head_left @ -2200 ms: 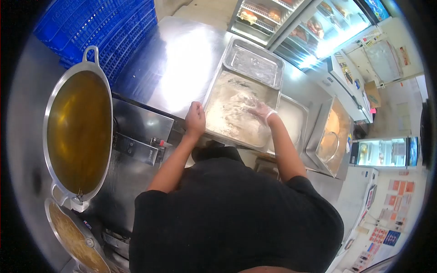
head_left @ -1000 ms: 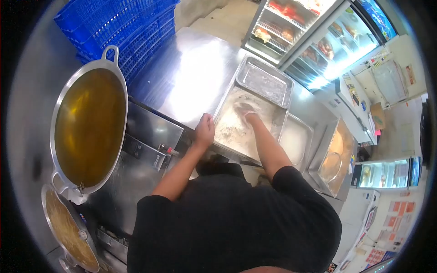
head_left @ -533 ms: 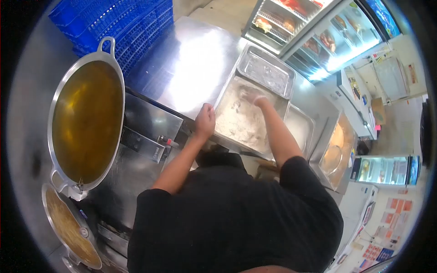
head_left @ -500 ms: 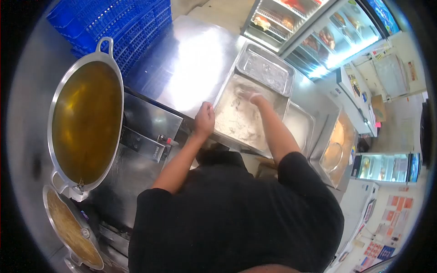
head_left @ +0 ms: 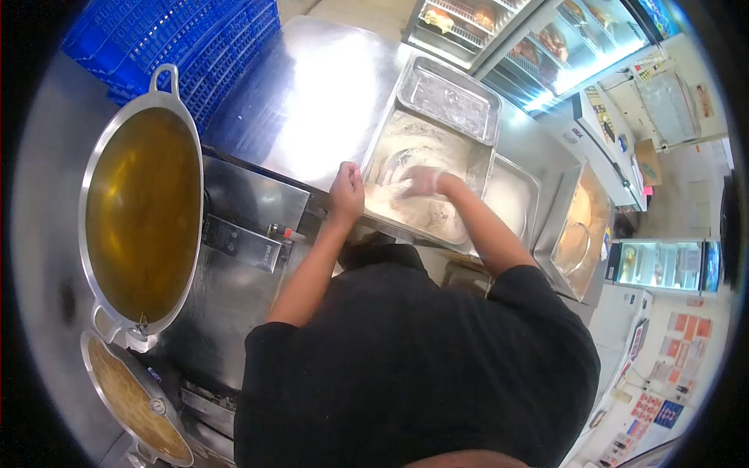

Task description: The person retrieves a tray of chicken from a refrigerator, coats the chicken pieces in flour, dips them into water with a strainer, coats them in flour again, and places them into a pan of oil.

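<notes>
A deep metal tray [head_left: 468, 243] of white flour-like powder [head_left: 425, 140] lies in front of me on the steel counter. At its near left corner, my left hand [head_left: 347, 191] is closed, fingers curled against the rim. My right hand [head_left: 425, 181], coated in powder and a little blurred, is down in the tray with its fingers apart, touching the powder. Darker streaks of bare metal show through where the powder is thin. A shallower metal pan [head_left: 452, 97], dusted white, rests across the tray's far end.
To the right stand another tray of white powder [head_left: 509, 199] and a container with orange-brown contents and a wire strainer [head_left: 573, 246]. On the left are a large pan of oil [head_left: 144, 210] and a second pan [head_left: 129, 398]. Blue crates [head_left: 175, 47] and display fridges [head_left: 538, 47] lie beyond.
My right hand has drawn back toward me through the powder, leaving curved streaks at the far part. My left hand stays at the tray's corner. The view has shifted slightly.
</notes>
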Motion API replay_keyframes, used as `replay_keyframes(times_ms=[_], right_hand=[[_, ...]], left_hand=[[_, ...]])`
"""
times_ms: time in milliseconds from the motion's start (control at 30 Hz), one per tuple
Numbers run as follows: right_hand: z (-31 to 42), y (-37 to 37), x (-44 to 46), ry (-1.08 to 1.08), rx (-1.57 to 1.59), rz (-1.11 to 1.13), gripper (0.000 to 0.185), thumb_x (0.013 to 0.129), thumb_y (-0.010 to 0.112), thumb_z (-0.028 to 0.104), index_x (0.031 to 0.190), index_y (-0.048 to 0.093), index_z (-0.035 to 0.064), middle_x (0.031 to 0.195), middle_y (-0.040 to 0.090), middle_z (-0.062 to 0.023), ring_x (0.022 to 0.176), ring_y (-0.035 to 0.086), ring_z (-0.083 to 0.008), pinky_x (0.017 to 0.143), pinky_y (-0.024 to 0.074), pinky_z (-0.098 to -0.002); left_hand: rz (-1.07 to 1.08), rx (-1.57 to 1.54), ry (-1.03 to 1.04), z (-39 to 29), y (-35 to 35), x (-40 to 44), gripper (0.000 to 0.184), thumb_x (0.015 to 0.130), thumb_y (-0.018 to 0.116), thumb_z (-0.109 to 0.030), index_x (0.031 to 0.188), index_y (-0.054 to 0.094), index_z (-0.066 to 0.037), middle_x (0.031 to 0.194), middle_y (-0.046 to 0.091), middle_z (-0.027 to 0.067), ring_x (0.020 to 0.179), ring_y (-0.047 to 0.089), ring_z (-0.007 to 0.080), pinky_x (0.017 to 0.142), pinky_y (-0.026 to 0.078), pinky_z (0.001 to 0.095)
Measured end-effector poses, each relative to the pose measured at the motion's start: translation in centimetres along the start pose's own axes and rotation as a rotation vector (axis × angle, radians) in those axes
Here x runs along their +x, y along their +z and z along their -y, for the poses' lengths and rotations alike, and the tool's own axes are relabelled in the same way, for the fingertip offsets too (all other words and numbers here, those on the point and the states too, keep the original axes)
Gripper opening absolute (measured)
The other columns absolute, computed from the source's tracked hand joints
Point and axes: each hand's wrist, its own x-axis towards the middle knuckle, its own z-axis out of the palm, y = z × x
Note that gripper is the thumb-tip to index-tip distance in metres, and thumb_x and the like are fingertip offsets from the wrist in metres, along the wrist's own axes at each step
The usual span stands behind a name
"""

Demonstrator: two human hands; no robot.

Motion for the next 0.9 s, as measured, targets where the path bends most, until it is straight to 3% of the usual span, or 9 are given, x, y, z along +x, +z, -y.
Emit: replay_keyframes(times_ms=[100, 233, 367, 467, 633, 700, 800, 833, 900], right_hand=[[-5.2, -0.4, -3.1, -0.004, 0.378, -0.064, 0.086, 0.082, 0.067, 0.060, 0.144, 0.046, 0.0047, 0.147, 0.047, -0.0203, 0.135, 0.045, -0.0369, 0.113, 0.0369, -0.0385], [-7.9, 6.9, -0.7, 0.177, 0.317, -0.332, 0.098, 0.077, 0.070, 0.064, 0.143, 0.043, -0.0038, 0.140, 0.049, -0.0312, 0.133, 0.045, -0.0409, 0.113, 0.0361, -0.0383], [-1.1, 8.8, 0.0, 0.296, 0.400, -0.381, 0.104, 0.075, 0.071, 0.061, 0.141, 0.039, -0.0125, 0.142, 0.046, -0.0322, 0.132, 0.048, -0.0370, 0.111, 0.0380, -0.0378], [1.7, 8.4, 0.7, 0.371, 0.514, -0.324, 0.104, 0.075, 0.071, 0.059, 0.140, 0.038, -0.0159, 0.143, 0.044, -0.0332, 0.133, 0.046, -0.0391, 0.112, 0.0366, -0.0384], [-2.9, 7.2, 1.7, 0.179, 1.014, -0.034, 0.078, 0.078, 0.078, 0.037, 0.138, 0.049, -0.0031, 0.135, 0.058, -0.0203, 0.122, 0.056, -0.0306, 0.096, 0.0491, -0.0368], [-4.9, 7.7, 2.0, 0.237, 1.450, -0.085, 0.069, 0.079, 0.079, 0.034, 0.135, 0.055, 0.0009, 0.130, 0.061, -0.0168, 0.117, 0.059, -0.0265, 0.090, 0.0517, -0.0363], [-1.1, -0.4, -4.6, 0.357, 1.192, -0.253, 0.069, 0.080, 0.079, 0.033, 0.136, 0.053, 0.0029, 0.129, 0.062, -0.0173, 0.115, 0.060, -0.0265, 0.088, 0.0516, -0.0388], [-1.8, -1.2, -4.5, 0.461, 0.901, -0.264, 0.076, 0.082, 0.077, 0.035, 0.144, 0.045, 0.0047, 0.132, 0.060, -0.0199, 0.120, 0.058, -0.0275, 0.093, 0.0492, -0.0382], [-2.1, -1.2, -5.8, 0.332, 0.758, -0.392, 0.081, 0.083, 0.075, 0.037, 0.148, 0.040, 0.0037, 0.135, 0.057, -0.0218, 0.123, 0.056, -0.0291, 0.097, 0.0469, -0.0373]], left_hand=[[-0.021, -0.012, 0.020, 0.4, 0.3, 0.2, 0.013, 0.098, 0.049, -0.015, 0.104, 0.052, -0.003, 0.085, 0.061, 0.0200, 0.080, 0.062, 0.0383, 0.071, 0.048, 0.0449], [0.015, -0.026, -0.002, 0.3, 0.4, 0.0, 0.014, 0.098, 0.049, -0.015, 0.106, 0.052, -0.003, 0.090, 0.063, 0.0227, 0.086, 0.062, 0.0445, 0.073, 0.048, 0.0490], [-0.015, -0.022, 0.043, 0.5, 0.7, 0.0, 0.013, 0.100, 0.047, -0.014, 0.104, 0.050, -0.002, 0.085, 0.058, 0.0193, 0.078, 0.061, 0.0352, 0.072, 0.048, 0.0427], [0.017, 0.003, 0.044, 1.0, 0.8, 0.1, 0.014, 0.100, 0.047, -0.014, 0.105, 0.049, -0.002, 0.084, 0.058, 0.0196, 0.078, 0.060, 0.0349, 0.072, 0.047, 0.0422], [0.048, -0.013, 0.024, 0.8, 0.5, 0.1, 0.015, 0.099, 0.047, -0.014, 0.107, 0.049, -0.002, 0.089, 0.060, 0.0216, 0.083, 0.061, 0.0407, 0.074, 0.048, 0.0458], [0.051, -0.037, 0.009, 0.7, 0.5, 0.3, 0.016, 0.099, 0.047, -0.014, 0.108, 0.049, -0.001, 0.091, 0.062, 0.0219, 0.085, 0.061, 0.0425, 0.075, 0.048, 0.0470], [0.042, -0.084, -0.003, 0.8, 0.6, 0.1, 0.016, 0.100, 0.047, -0.015, 0.108, 0.050, -0.001, 0.090, 0.062, 0.0207, 0.084, 0.063, 0.0399, 0.075, 0.048, 0.0450], [0.032, -0.097, -0.003, 0.5, 0.6, 0.0, 0.016, 0.100, 0.047, -0.015, 0.108, 0.050, -0.001, 0.090, 0.062, 0.0204, 0.084, 0.063, 0.0389, 0.075, 0.049, 0.0444], [0.048, -0.102, -0.017, 0.4, 0.7, -0.1, 0.016, 0.101, 0.047, -0.015, 0.108, 0.050, -0.001, 0.090, 0.063, 0.0200, 0.084, 0.064, 0.0375, 0.075, 0.049, 0.0437]])
